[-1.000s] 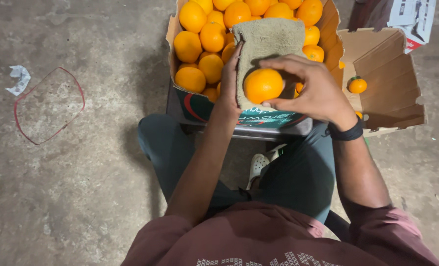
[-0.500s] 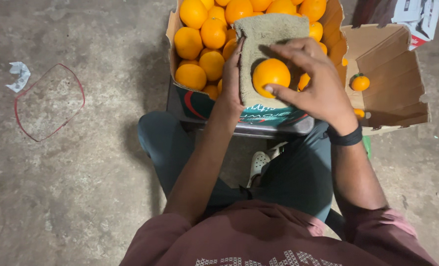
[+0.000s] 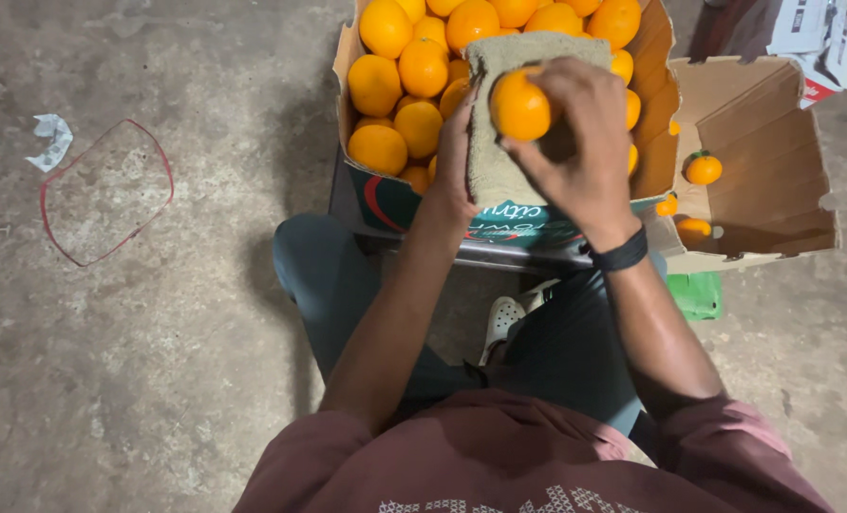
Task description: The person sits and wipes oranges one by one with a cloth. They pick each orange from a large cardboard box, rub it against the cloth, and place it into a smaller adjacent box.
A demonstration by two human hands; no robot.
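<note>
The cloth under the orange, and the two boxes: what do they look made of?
Cloth: coarse woven fabric, burlap-like, matte olive-tan, visible weave. Box of oranges: printed cardboard, torn brown edge at the rim. Side box: plain brown cardboard, matte, creased flaps. The right hand holds the orange against the cloth.

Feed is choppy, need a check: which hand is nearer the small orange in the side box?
Right. The right hand grips an orange just left of the small orange; the left hand lies farther left, on the cloth.

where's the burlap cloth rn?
Head view, top centre: burlap cloth lies across the box of oranges, under the left hand, beside the right-hand orange.
</note>
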